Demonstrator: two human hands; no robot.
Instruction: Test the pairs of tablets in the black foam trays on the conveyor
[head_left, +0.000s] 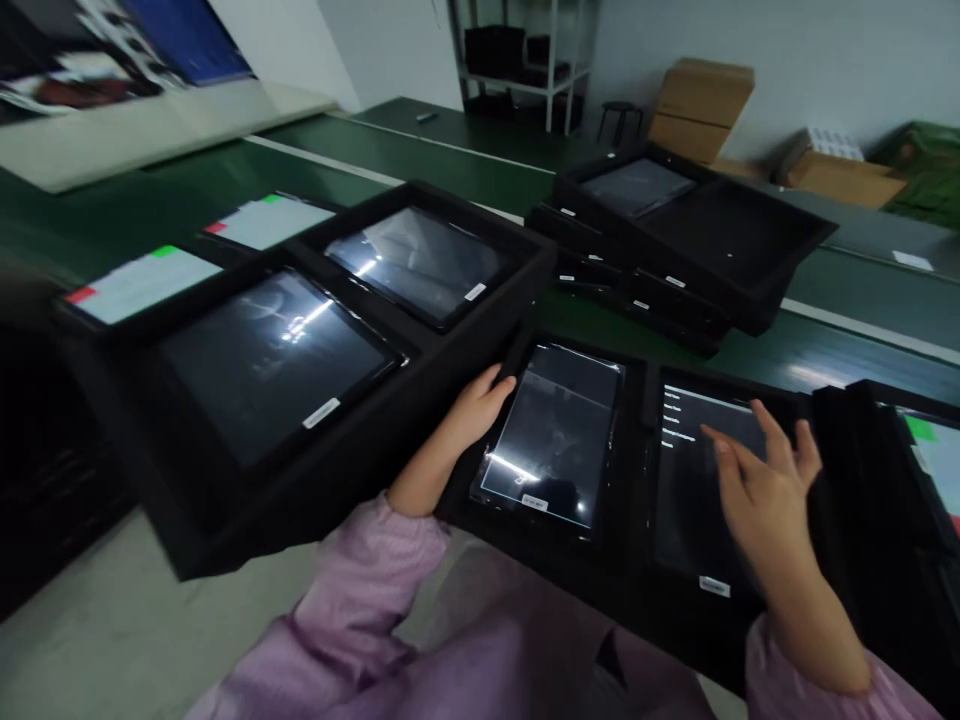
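Observation:
A black foam tray (643, 395) in front of me holds two tablets. My left hand (474, 410) rests on the left edge of the left tablet (553, 432), whose screen is dark; its fingers curl over the rim. My right hand (761, 490) hovers over the right tablet (701, 470), fingers spread, the forefinger tip touching the screen beside white menu text. Pink sleeves cover both of my arms.
A larger black tray (315, 480) with two dark tablets stands at the left, with lit white screens (139, 283) behind it. Stacked black trays (690, 250) lie on the green conveyor (450, 150). Another lit tablet (934, 455) sits at the right. Cardboard boxes (701, 105) stand behind.

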